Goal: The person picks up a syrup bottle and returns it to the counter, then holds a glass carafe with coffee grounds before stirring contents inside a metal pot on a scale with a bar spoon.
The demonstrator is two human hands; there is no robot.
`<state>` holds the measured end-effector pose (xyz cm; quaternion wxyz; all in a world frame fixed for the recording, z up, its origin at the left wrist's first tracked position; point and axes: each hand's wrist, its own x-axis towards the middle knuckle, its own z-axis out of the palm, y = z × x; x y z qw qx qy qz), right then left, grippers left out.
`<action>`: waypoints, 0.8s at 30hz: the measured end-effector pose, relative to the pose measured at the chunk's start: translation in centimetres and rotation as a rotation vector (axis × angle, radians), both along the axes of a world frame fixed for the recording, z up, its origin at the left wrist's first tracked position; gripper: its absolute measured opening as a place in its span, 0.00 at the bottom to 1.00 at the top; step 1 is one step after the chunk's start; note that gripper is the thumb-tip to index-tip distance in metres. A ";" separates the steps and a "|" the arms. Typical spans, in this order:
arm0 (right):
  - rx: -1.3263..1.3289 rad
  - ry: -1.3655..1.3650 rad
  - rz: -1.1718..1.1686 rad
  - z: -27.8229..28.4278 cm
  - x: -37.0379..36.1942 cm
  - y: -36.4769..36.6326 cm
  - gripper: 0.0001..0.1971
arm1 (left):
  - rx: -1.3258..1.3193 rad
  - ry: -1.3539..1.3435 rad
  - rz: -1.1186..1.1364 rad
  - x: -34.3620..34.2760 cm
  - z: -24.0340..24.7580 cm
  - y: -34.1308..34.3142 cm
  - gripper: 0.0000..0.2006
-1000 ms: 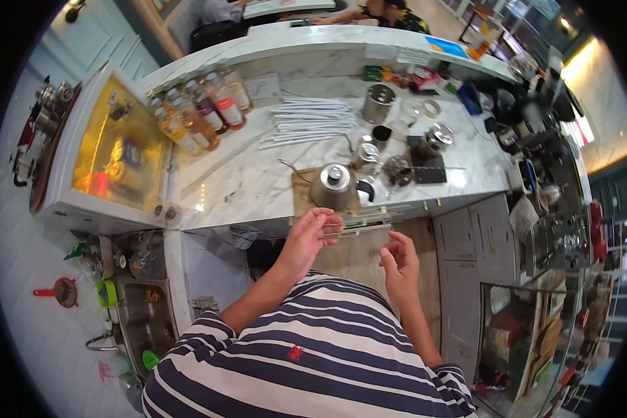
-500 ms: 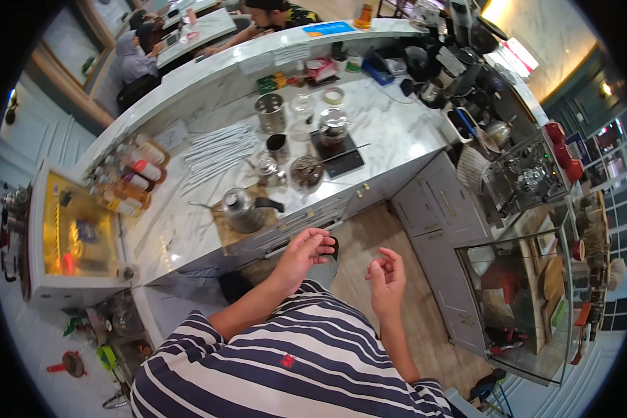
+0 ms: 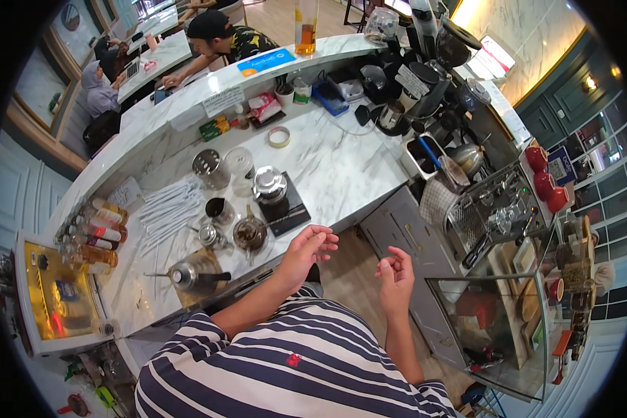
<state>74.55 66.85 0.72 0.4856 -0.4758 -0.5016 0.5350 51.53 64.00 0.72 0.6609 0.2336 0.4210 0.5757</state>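
Note:
My left hand [image 3: 306, 251] hovers in front of the marble counter [image 3: 352, 164], empty, its fingers loosely bent and apart. To its right, over the floor, my right hand [image 3: 396, 272] is likewise empty with half-curled fingers. Nearest the left hand on the counter are a glass pot [image 3: 250, 235] with dark contents and a black scale [image 3: 296, 209] bearing a glass server with a metal top [image 3: 269, 184]. Further left, a steel kettle [image 3: 195, 273] stands on a brown mat. A small dark-mouthed pitcher [image 3: 219, 210] and a tall metal canister [image 3: 210, 169] stand behind.
White wrapped sticks [image 3: 171, 209] lie spread at the left, beside several bottles [image 3: 94, 254]. A tape roll [image 3: 279, 137] sits toward the back. Coffee grinders [image 3: 432, 76], an espresso machine [image 3: 501, 216] and a glass display case [image 3: 491, 306] line the right. People sit beyond the raised ledge [image 3: 209, 80].
My view has turned to the right, so the counter and its things now appear further left and lower. Both hands stay empty, in nearly the same pose before my body.

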 end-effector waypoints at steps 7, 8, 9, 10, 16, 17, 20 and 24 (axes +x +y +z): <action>0.043 0.027 0.017 0.9 -1.7 10.6 0.16 | -0.027 -0.060 0.001 -0.2 1.4 9.2 0.13; 0.036 0.033 0.030 0.8 -2.2 11.7 0.16 | -0.013 -0.079 -0.006 -0.2 1.5 10.0 0.13; 0.014 0.031 0.047 0.7 -2.6 12.7 0.16 | 0.000 -0.098 -0.009 -0.2 1.6 10.7 0.14; -0.001 0.029 0.064 0.6 -3.0 14.2 0.16 | -0.019 -0.112 -0.018 -0.2 1.6 11.6 0.14; 0.030 0.039 0.222 0.2 -6.8 24.1 0.16 | -0.037 -0.084 0.131 -1.1 1.7 15.0 0.15; 0.062 0.046 0.251 0.4 -7.5 25.9 0.16 | -0.021 -0.079 0.161 -1.2 1.8 15.4 0.15; 0.104 0.057 0.316 1.3 -9.9 31.2 0.15 | -0.028 -0.053 0.271 -1.6 2.4 16.7 0.15; 0.193 0.075 0.398 2.2 -14.0 38.4 0.15 | -0.003 -0.091 0.433 -2.9 2.8 18.4 0.15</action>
